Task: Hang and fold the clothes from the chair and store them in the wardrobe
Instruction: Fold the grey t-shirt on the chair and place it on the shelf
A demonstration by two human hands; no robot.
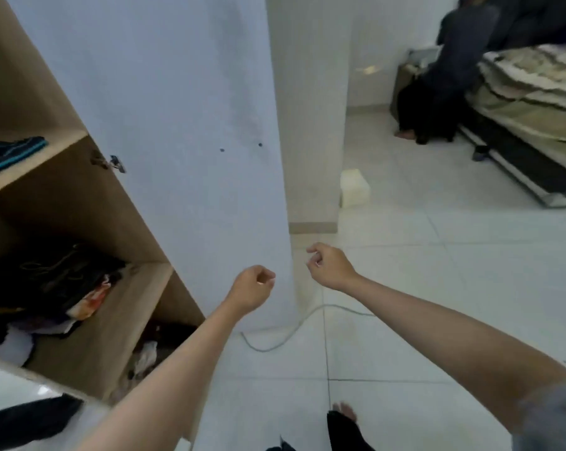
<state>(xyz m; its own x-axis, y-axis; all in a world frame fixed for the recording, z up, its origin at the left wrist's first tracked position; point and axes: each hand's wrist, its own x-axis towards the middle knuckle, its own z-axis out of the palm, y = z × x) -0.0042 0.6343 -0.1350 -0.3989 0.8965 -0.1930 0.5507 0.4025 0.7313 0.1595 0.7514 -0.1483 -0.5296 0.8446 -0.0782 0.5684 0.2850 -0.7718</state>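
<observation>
Tiled floor [437,288], cable [294,327], perhaps blurred bed [535,102].

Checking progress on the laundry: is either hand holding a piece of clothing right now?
No: the left hand and right hand hang loosely curled in front of the open wardrobe door, holding nothing.

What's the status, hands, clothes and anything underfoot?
Left hand and right hand empty, fingers loosely curled. Dark jumbled clothes on the open wooden wardrobe's shelf. Grey cable on the white tiled floor ahead.
</observation>
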